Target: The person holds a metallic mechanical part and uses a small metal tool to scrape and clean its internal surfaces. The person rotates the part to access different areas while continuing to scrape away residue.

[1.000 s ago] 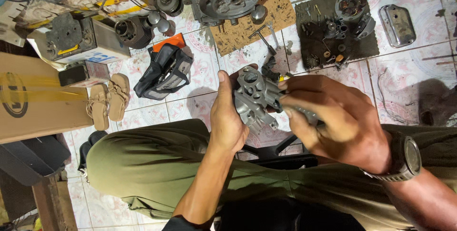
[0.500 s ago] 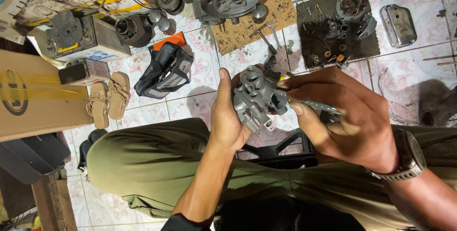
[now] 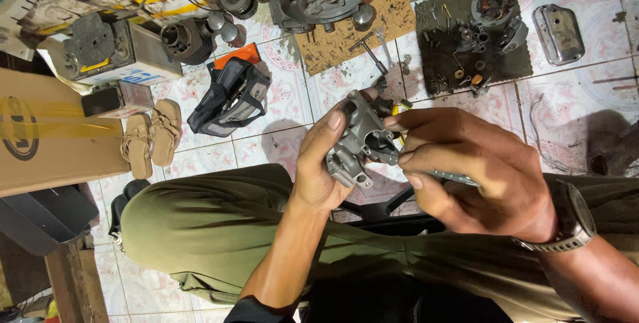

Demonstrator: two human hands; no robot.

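While the left hand (image 3: 319,176) grips the grey metal casting (image 3: 359,140) above the lap, right hand (image 3: 466,170) fingers pinch a thin tool (image 3: 452,178) against it; a slip could drop the casting onto the tiled floor (image 3: 293,97).

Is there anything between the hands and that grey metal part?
Nothing visible. The left hand grips the grey metal part directly, thumb on top. The right hand touches its other side with its fingertips and holds a thin tool.
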